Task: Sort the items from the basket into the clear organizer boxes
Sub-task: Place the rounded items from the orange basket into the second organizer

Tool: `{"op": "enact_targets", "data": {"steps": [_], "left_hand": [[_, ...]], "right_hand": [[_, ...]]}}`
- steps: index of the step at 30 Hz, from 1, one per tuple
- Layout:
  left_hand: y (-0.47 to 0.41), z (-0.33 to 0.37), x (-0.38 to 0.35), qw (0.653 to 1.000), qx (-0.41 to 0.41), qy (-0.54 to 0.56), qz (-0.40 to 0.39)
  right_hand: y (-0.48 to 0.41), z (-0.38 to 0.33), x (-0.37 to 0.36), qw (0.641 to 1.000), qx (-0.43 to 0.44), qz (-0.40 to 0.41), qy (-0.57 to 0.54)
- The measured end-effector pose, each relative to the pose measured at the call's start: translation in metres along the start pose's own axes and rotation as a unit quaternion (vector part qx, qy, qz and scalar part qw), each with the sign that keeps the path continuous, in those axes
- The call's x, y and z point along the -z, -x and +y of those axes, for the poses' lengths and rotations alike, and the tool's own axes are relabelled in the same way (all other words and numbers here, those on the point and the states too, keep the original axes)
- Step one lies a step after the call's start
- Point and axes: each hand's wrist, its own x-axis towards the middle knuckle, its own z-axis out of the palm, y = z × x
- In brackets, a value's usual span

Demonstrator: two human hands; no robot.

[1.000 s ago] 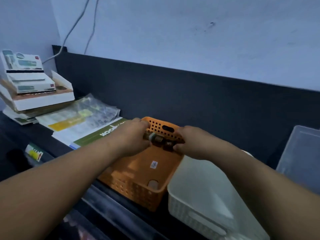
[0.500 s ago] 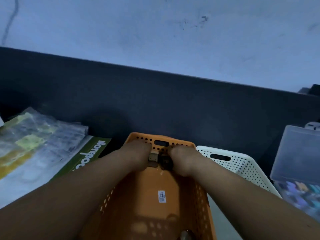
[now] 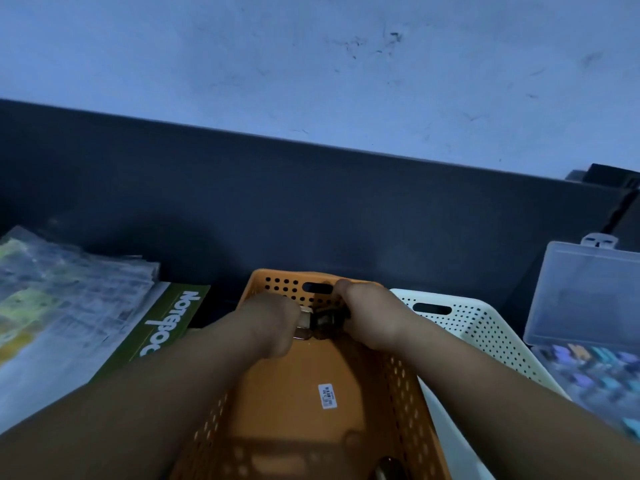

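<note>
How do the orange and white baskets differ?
The orange basket has the left hand and right hand inside gripping small items; the white basket has neither. The orange basket's floor carries a sticker; the white basket's is mostly hidden. Both have perforated walls and slot handles.

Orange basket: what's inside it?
Left hand and right hand grip small items at the far end of the orange basket; a barcode sticker sits on its floor. Their fingers hide the rest of those items.
</note>
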Motion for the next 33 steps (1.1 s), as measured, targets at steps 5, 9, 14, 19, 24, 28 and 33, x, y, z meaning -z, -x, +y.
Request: {"op": "enact_targets", "data": {"steps": [5,9,14,19,24,28,33], "left_hand": [[0.01,0.004,0.026,0.99,0.003,0.132,0.044],[0.012,0.009,0.04,0.95,-0.038,0.306,0.049],[0.028,0.034,0.047,0.901,-0.095,0.42,0.043],[0.045,0.088,0.053,0.877,-0.088,0.472,-0.018],[0.063,0.175,0.054,0.836,-0.117,0.531,-0.075],[0.083,0.258,0.052,0.796,-0.146,0.578,-0.105],[0.111,0.378,0.04,0.796,-0.179,0.563,-0.134]], "right_hand": [[0.017,0.008,0.015,0.982,-0.04,0.053,-0.176],[0.035,0.015,0.024,0.94,-0.054,0.083,-0.327],[0.066,0.025,0.032,0.862,-0.046,0.107,-0.493],[0.115,0.048,0.044,0.775,-0.058,0.097,-0.622],[0.183,0.092,0.054,0.733,-0.082,0.125,-0.664],[0.259,0.141,0.061,0.758,-0.09,0.123,-0.635],[0.36,0.213,0.066,0.787,-0.139,0.119,-0.589]]}}
